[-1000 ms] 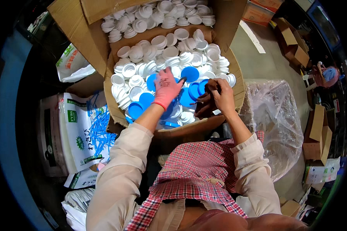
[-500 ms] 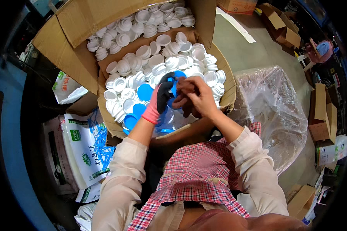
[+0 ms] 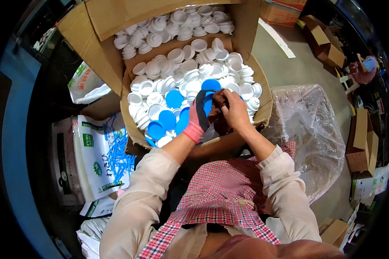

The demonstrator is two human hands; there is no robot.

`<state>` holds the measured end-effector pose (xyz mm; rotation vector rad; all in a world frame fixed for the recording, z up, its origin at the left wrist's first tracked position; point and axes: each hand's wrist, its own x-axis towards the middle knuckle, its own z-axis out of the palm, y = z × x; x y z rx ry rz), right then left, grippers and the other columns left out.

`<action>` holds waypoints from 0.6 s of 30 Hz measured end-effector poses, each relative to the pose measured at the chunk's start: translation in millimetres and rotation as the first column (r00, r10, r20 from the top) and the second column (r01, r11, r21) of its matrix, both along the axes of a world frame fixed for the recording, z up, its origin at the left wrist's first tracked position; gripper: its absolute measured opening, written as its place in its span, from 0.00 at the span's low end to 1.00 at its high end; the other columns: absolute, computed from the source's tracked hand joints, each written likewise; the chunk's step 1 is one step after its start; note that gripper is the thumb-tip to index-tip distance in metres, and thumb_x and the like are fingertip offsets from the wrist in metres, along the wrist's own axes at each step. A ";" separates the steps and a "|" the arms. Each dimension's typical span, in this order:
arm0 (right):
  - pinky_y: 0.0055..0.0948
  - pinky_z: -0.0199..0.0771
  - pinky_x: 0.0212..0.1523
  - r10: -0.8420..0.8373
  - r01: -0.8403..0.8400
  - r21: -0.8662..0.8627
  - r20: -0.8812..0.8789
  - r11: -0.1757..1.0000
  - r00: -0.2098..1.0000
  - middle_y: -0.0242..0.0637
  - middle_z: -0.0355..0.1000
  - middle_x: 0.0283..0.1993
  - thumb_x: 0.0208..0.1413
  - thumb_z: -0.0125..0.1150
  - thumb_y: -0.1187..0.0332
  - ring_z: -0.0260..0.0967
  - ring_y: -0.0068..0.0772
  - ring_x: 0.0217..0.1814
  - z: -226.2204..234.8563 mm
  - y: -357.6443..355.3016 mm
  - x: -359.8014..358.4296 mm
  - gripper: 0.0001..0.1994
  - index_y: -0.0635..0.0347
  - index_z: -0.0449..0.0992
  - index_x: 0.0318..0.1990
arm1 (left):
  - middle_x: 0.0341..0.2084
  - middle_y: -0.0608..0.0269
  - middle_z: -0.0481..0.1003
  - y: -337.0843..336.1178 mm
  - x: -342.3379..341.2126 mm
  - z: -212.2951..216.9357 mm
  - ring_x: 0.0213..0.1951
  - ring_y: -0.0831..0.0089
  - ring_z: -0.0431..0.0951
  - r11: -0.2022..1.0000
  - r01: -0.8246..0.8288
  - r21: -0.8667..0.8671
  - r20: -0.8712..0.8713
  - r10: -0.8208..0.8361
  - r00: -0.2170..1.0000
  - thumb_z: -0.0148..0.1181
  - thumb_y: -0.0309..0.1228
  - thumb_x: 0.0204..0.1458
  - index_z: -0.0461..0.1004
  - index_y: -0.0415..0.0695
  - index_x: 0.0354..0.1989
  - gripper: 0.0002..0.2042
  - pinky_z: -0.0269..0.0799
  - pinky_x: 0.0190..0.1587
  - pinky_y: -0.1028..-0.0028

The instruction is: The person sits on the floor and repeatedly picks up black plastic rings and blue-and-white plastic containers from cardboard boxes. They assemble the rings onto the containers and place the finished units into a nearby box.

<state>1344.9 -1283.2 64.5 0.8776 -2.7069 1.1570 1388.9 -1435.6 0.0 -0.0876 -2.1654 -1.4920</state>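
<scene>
The person's left hand (image 3: 199, 113), wearing a pink and black glove, is meeting the bare right hand (image 3: 234, 110) over the near edge of a cardboard box (image 3: 255, 116). The right hand's fingers are curling around a dark glove (image 3: 217, 113), seemingly pinching it, though the grip is partly hidden; the left hand's own hold cannot be told. White caps (image 3: 190, 64) and blue caps (image 3: 173, 98) are filling the box beneath them. A clear plastic bag (image 3: 307, 129) is lying just beside the box.

My left hand (image 3: 199, 115) wears a pink-and-black glove; white caps (image 3: 183, 64) and blue caps (image 3: 173, 98) fill the brown cardboard box (image 3: 263, 103); my apron (image 3: 222, 203) is red-checked.
</scene>
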 end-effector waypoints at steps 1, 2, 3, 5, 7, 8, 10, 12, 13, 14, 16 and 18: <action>0.48 0.69 0.42 0.035 -0.047 0.105 0.112 0.993 0.993 0.53 0.69 0.39 0.45 0.58 0.77 0.67 0.62 0.45 0.2 6.4 -1.6 0.14 0.62 0.68 0.42 | 0.46 0.55 0.75 3.1 -0.4 3.8 0.48 0.67 0.75 0.998 -0.015 0.066 0.004 0.015 1.000 0.58 0.32 0.55 0.68 0.41 0.53 0.18 0.70 0.51 0.69; 0.47 0.69 0.43 0.046 -0.062 0.115 0.141 0.991 0.989 0.54 0.71 0.37 0.44 0.58 0.76 0.69 0.60 0.44 -14.9 11.0 -2.7 0.15 0.63 0.68 0.43 | 0.47 0.52 0.74 -3.2 -11.4 8.9 0.50 0.63 0.74 0.996 -0.032 0.080 -0.039 0.035 0.999 0.55 0.34 0.58 0.69 0.41 0.53 0.17 0.67 0.54 0.66; 0.46 0.69 0.42 0.026 -0.033 0.070 0.094 0.997 0.995 0.54 0.71 0.37 0.45 0.58 0.76 0.69 0.60 0.43 -16.4 13.2 -1.7 0.15 0.63 0.68 0.43 | 0.47 0.50 0.73 -11.9 -21.6 15.5 0.51 0.61 0.73 0.995 -0.036 0.096 -0.014 0.037 0.999 0.54 0.36 0.58 0.69 0.40 0.52 0.17 0.66 0.56 0.66; 0.43 0.70 0.42 -0.024 0.024 -0.013 -0.002 1.000 1.000 0.54 0.72 0.36 0.45 0.59 0.77 0.70 0.58 0.41 -15.4 20.8 -4.8 0.15 0.63 0.69 0.43 | 0.48 0.49 0.72 -33.8 -37.3 28.5 0.52 0.58 0.71 0.991 -0.031 0.132 0.094 0.018 0.995 0.55 0.38 0.57 0.70 0.39 0.50 0.18 0.64 0.58 0.65; 0.37 0.71 0.44 0.032 0.003 -0.155 0.222 0.988 0.975 0.50 0.74 0.39 0.47 0.61 0.76 0.73 0.49 0.44 -9.0 28.0 -17.1 0.12 0.63 0.71 0.41 | 0.49 0.51 0.71 -76.9 -26.2 19.3 0.54 0.54 0.69 0.763 -0.056 -0.643 0.254 0.283 0.925 0.60 0.41 0.53 0.70 0.40 0.50 0.21 0.62 0.60 0.58; 0.33 0.71 0.45 0.120 -0.032 -0.267 0.322 0.963 0.939 0.45 0.74 0.38 0.47 0.62 0.76 0.73 0.41 0.43 -10.2 31.5 -21.6 0.12 0.63 0.71 0.40 | 0.50 0.52 0.71 -83.1 -21.2 15.2 0.55 0.52 0.68 0.689 0.074 -0.721 0.375 0.299 0.877 0.61 0.42 0.51 0.70 0.41 0.51 0.23 0.61 0.59 0.55; 0.28 0.71 0.45 0.263 -0.072 -0.415 0.424 0.907 0.867 0.39 0.73 0.36 0.47 0.64 0.76 0.72 0.30 0.42 -17.6 31.0 -28.1 0.13 0.62 0.71 0.41 | 0.50 0.53 0.71 -89.1 -4.1 5.5 0.56 0.48 0.66 0.504 0.349 -0.790 0.568 0.390 0.725 0.64 0.43 0.48 0.71 0.43 0.52 0.25 0.60 0.59 0.47; 0.26 0.70 0.45 0.334 -0.100 -0.466 0.454 0.879 0.826 0.35 0.72 0.36 0.46 0.64 0.77 0.69 0.23 0.42 -22.6 28.6 -31.0 0.14 0.62 0.71 0.41 | 0.49 0.55 0.72 -86.5 -2.5 -8.1 0.56 0.47 0.65 0.485 0.387 -0.784 0.585 0.372 0.721 0.66 0.45 0.44 0.73 0.45 0.50 0.26 0.60 0.55 0.42; 0.27 0.70 0.45 0.317 -0.096 -0.469 0.417 0.878 0.852 0.36 0.73 0.37 0.46 0.64 0.77 0.70 0.25 0.42 -21.9 27.2 -30.1 0.14 0.61 0.70 0.42 | 0.49 0.56 0.72 -85.1 -2.4 -9.7 0.56 0.49 0.66 0.490 0.381 -0.784 0.581 0.359 0.731 0.67 0.45 0.43 0.73 0.45 0.49 0.26 0.61 0.56 0.44; 0.27 0.70 0.46 0.298 -0.093 -0.472 0.380 0.876 0.875 0.38 0.73 0.38 0.46 0.63 0.78 0.71 0.27 0.42 -21.1 23.5 -27.4 0.14 0.61 0.70 0.42 | 0.47 0.57 0.73 -88.3 -4.4 -9.4 0.55 0.51 0.67 0.549 0.360 -0.755 0.592 0.334 0.733 0.68 0.45 0.43 0.74 0.45 0.48 0.25 0.62 0.56 0.48; 0.29 0.70 0.46 0.206 -0.077 -0.390 0.300 0.917 0.932 0.42 0.71 0.41 0.46 0.61 0.79 0.72 0.38 0.44 -12.3 16.6 -17.5 0.15 0.61 0.69 0.43 | 0.44 0.58 0.74 -94.9 -5.9 -0.8 0.53 0.57 0.69 0.668 0.314 -0.674 0.618 0.277 0.736 0.70 0.44 0.41 0.75 0.46 0.47 0.24 0.64 0.56 0.56; 0.32 0.70 0.46 0.210 -0.168 -0.320 0.101 0.932 0.972 0.44 0.68 0.41 0.45 0.60 0.80 0.70 0.45 0.45 -6.7 11.2 -8.5 0.15 0.61 0.69 0.43 | 0.44 0.56 0.76 -99.6 -4.3 -4.5 0.50 0.60 0.74 0.894 0.131 -0.428 0.527 0.129 0.840 0.70 0.37 0.42 0.75 0.40 0.46 0.22 0.68 0.53 0.65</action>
